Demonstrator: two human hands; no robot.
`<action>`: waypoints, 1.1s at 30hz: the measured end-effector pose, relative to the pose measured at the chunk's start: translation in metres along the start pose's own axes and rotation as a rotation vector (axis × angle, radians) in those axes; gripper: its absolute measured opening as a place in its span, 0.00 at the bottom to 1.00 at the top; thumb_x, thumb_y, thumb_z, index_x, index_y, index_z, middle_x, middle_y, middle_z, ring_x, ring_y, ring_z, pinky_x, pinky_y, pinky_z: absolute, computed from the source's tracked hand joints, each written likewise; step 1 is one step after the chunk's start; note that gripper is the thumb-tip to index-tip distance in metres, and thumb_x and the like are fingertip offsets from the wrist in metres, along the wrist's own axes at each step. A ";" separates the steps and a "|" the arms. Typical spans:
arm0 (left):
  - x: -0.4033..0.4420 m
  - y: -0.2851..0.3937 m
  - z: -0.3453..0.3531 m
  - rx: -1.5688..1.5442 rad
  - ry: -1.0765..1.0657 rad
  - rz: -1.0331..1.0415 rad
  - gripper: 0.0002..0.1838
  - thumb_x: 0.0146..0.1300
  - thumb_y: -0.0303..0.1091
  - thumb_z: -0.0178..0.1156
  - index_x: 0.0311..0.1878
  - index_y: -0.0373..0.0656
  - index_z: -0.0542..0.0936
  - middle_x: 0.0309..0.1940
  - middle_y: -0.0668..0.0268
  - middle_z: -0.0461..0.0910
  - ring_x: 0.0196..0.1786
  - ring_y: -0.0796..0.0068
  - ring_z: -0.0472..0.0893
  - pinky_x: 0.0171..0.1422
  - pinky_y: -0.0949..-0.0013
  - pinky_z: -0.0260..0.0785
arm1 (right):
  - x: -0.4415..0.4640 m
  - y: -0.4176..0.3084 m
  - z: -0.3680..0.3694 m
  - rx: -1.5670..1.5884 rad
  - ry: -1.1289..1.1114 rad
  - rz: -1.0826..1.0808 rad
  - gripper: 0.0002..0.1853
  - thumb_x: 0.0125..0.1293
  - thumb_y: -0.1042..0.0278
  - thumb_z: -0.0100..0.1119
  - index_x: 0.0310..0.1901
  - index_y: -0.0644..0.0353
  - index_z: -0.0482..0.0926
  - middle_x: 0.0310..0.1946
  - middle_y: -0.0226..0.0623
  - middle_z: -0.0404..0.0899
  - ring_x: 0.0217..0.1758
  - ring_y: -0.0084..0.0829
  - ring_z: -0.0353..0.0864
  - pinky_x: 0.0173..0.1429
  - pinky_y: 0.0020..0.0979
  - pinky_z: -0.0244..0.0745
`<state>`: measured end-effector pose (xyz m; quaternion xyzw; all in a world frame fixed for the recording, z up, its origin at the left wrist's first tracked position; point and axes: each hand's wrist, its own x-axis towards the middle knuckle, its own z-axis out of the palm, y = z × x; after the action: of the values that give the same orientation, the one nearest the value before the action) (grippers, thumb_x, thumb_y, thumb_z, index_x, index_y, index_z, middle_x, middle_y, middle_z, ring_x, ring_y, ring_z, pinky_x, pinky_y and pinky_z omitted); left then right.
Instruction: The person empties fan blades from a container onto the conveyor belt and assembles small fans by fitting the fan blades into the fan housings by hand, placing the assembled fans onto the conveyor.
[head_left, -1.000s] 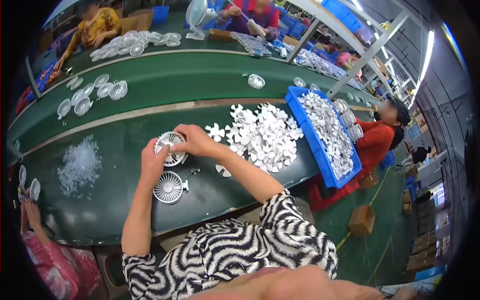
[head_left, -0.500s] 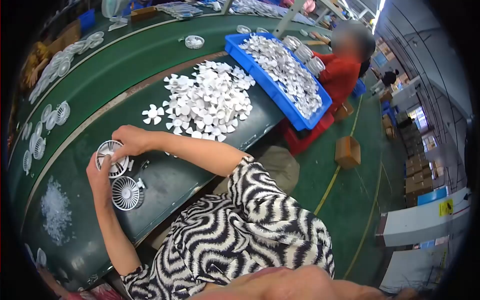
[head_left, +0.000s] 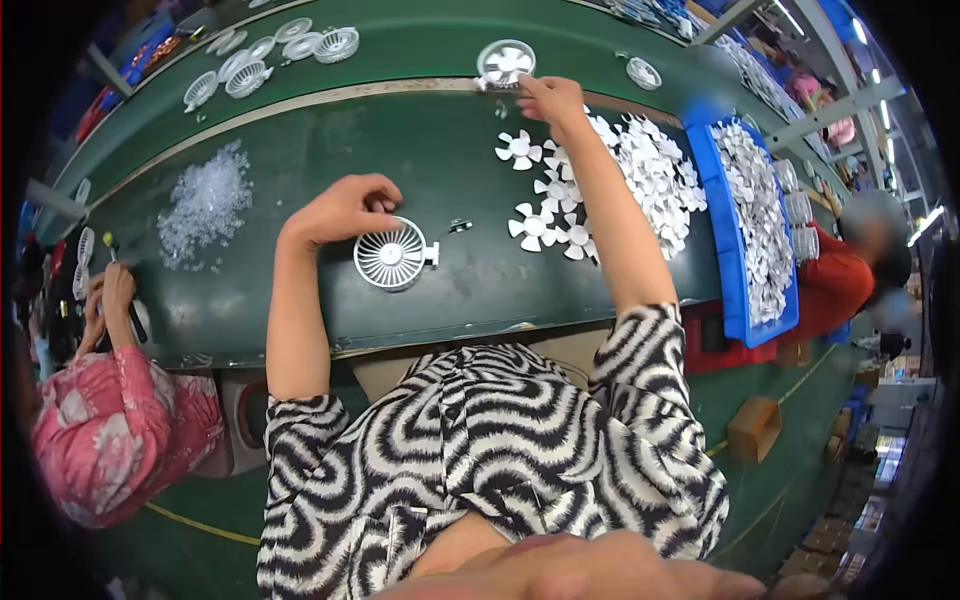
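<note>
My right hand (head_left: 553, 103) reaches to the far side of the table, its fingertips closed at the rim of a round white fan housing (head_left: 506, 65). White blades show inside that housing, which sits at the edge of the green belt. My left hand (head_left: 345, 209) hovers just above a white fan guard (head_left: 388, 256) with radial spokes, lying on the dark green table. Its fingers are loosely curled, thumb apart, and nothing shows between them. A small dark part (head_left: 460, 226) lies right of the guard.
White fan blades (head_left: 650, 175) are heaped on the right, beside a blue tray (head_left: 735, 235) filled with more. Clear small pieces (head_left: 207, 205) form a pile on the left. Several fan guards (head_left: 245, 78) lie on the belt (head_left: 400, 50). A person in pink (head_left: 130, 425) sits at the left.
Both hands were together on the fan housing. My right hand has carried it away to the belt's edge, while my left hand has let go and moved to the other guard. The view has turned.
</note>
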<state>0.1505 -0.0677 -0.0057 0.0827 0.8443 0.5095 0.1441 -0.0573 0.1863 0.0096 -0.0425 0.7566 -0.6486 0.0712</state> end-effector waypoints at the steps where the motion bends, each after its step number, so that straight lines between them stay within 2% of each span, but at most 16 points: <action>1: 0.001 0.001 0.003 0.116 -0.033 0.025 0.17 0.50 0.35 0.68 0.41 0.36 0.79 0.31 0.65 0.77 0.36 0.74 0.76 0.43 0.72 0.69 | -0.002 0.002 -0.007 -0.129 0.023 -0.109 0.13 0.56 0.65 0.65 0.33 0.70 0.79 0.27 0.38 0.80 0.24 0.24 0.78 0.24 0.23 0.73; 2: 0.002 0.000 0.006 0.232 -0.066 0.049 0.17 0.49 0.36 0.68 0.40 0.37 0.79 0.31 0.64 0.77 0.37 0.70 0.76 0.44 0.69 0.69 | -0.005 0.005 -0.014 -0.300 -0.087 -0.148 0.14 0.54 0.67 0.64 0.37 0.69 0.80 0.28 0.40 0.80 0.28 0.30 0.80 0.30 0.29 0.76; 3: 0.003 -0.001 0.011 0.310 -0.052 0.076 0.15 0.50 0.35 0.65 0.40 0.38 0.80 0.31 0.61 0.76 0.39 0.63 0.76 0.44 0.65 0.69 | -0.016 0.007 -0.019 -0.528 -0.139 -0.336 0.14 0.52 0.67 0.64 0.39 0.66 0.80 0.29 0.43 0.80 0.30 0.35 0.80 0.36 0.32 0.77; 4: 0.006 -0.003 0.013 0.305 -0.042 0.073 0.15 0.50 0.35 0.65 0.40 0.38 0.80 0.31 0.61 0.76 0.39 0.63 0.76 0.44 0.65 0.69 | -0.028 0.009 -0.021 -0.756 -0.190 -0.528 0.16 0.51 0.67 0.64 0.42 0.63 0.80 0.30 0.45 0.80 0.33 0.41 0.81 0.41 0.35 0.78; 5: 0.009 -0.005 0.014 0.302 -0.033 0.061 0.13 0.52 0.34 0.64 0.39 0.38 0.80 0.31 0.60 0.77 0.39 0.62 0.77 0.44 0.64 0.69 | -0.033 0.021 -0.019 -0.904 -0.186 -0.528 0.19 0.49 0.69 0.62 0.46 0.57 0.79 0.35 0.48 0.80 0.41 0.47 0.79 0.49 0.39 0.75; 7: 0.011 -0.007 0.014 0.301 0.044 0.090 0.11 0.56 0.34 0.59 0.38 0.37 0.79 0.32 0.57 0.78 0.39 0.61 0.77 0.44 0.63 0.68 | -0.057 0.013 -0.009 -1.201 -0.237 -0.591 0.16 0.51 0.75 0.56 0.44 0.57 0.80 0.39 0.49 0.77 0.46 0.49 0.77 0.48 0.44 0.75; 10: 0.020 -0.015 0.014 0.108 0.346 0.032 0.12 0.61 0.37 0.56 0.40 0.36 0.76 0.33 0.57 0.79 0.36 0.65 0.78 0.41 0.65 0.69 | -0.046 0.034 0.001 -1.380 -0.235 -0.527 0.13 0.52 0.69 0.60 0.41 0.57 0.78 0.38 0.47 0.77 0.45 0.49 0.77 0.48 0.45 0.74; 13: 0.030 -0.024 0.018 -0.322 0.665 -0.018 0.15 0.66 0.37 0.54 0.45 0.32 0.76 0.34 0.61 0.79 0.37 0.75 0.77 0.42 0.70 0.69 | -0.041 0.035 0.009 -1.297 -0.190 -0.433 0.12 0.53 0.64 0.60 0.36 0.62 0.77 0.35 0.49 0.79 0.41 0.51 0.79 0.45 0.47 0.75; 17: 0.029 -0.019 0.012 -0.994 0.586 -0.116 0.15 0.69 0.36 0.50 0.50 0.33 0.74 0.41 0.59 0.80 0.42 0.71 0.82 0.42 0.65 0.79 | -0.056 0.027 0.016 -1.196 -0.256 -0.372 0.18 0.54 0.55 0.63 0.35 0.64 0.77 0.33 0.50 0.80 0.41 0.49 0.79 0.43 0.45 0.73; 18: 0.028 -0.017 0.012 -1.115 0.565 -0.107 0.16 0.70 0.36 0.50 0.51 0.33 0.73 0.43 0.58 0.80 0.43 0.68 0.82 0.43 0.62 0.81 | -0.060 0.026 0.018 -1.125 -0.262 -0.348 0.16 0.54 0.58 0.65 0.37 0.62 0.77 0.37 0.48 0.79 0.40 0.49 0.80 0.43 0.46 0.74; 19: 0.030 -0.018 0.012 -1.158 0.547 -0.099 0.17 0.71 0.39 0.49 0.53 0.34 0.71 0.46 0.57 0.79 0.45 0.64 0.82 0.46 0.58 0.81 | -0.067 0.022 0.022 -1.036 -0.218 -0.420 0.16 0.54 0.58 0.66 0.38 0.61 0.77 0.36 0.48 0.79 0.40 0.48 0.79 0.42 0.45 0.74; 23: 0.031 -0.011 0.019 -1.112 0.588 -0.178 0.20 0.72 0.44 0.47 0.53 0.36 0.72 0.45 0.58 0.79 0.45 0.66 0.82 0.46 0.59 0.80 | -0.108 -0.007 0.050 -0.704 -0.179 -0.667 0.16 0.53 0.62 0.66 0.43 0.56 0.78 0.36 0.42 0.76 0.37 0.45 0.79 0.40 0.41 0.75; 26: 0.034 -0.012 0.024 -1.043 0.496 -0.134 0.23 0.72 0.51 0.45 0.51 0.41 0.75 0.40 0.64 0.81 0.42 0.73 0.82 0.45 0.66 0.79 | -0.124 -0.013 0.074 -0.756 -0.238 -0.853 0.16 0.53 0.66 0.67 0.44 0.56 0.78 0.35 0.38 0.75 0.30 0.36 0.79 0.35 0.34 0.75; 28: 0.032 -0.006 0.027 -1.058 0.475 -0.096 0.23 0.71 0.53 0.46 0.50 0.41 0.75 0.40 0.66 0.81 0.40 0.76 0.81 0.43 0.68 0.78 | -0.124 -0.010 0.086 -0.847 -0.278 -0.898 0.14 0.52 0.66 0.66 0.40 0.56 0.77 0.35 0.39 0.74 0.35 0.41 0.78 0.35 0.40 0.75; 32: 0.035 -0.012 0.034 -0.991 0.475 -0.027 0.17 0.68 0.47 0.54 0.49 0.42 0.75 0.38 0.69 0.78 0.38 0.81 0.78 0.39 0.73 0.73 | -0.119 0.000 0.102 -0.857 -0.284 -0.893 0.13 0.52 0.65 0.66 0.38 0.56 0.76 0.34 0.39 0.73 0.36 0.43 0.78 0.35 0.42 0.75; 33: 0.034 -0.007 0.036 -1.074 0.482 -0.007 0.15 0.66 0.40 0.58 0.49 0.41 0.74 0.37 0.69 0.78 0.36 0.82 0.77 0.36 0.75 0.71 | -0.117 0.001 0.104 -0.841 -0.243 -0.896 0.13 0.52 0.65 0.66 0.39 0.56 0.76 0.34 0.38 0.73 0.36 0.42 0.78 0.35 0.41 0.75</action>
<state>0.1298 -0.0312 -0.0332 -0.1228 0.4773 0.8696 -0.0283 0.0751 0.1038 -0.0007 -0.4536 0.8422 -0.2527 -0.1450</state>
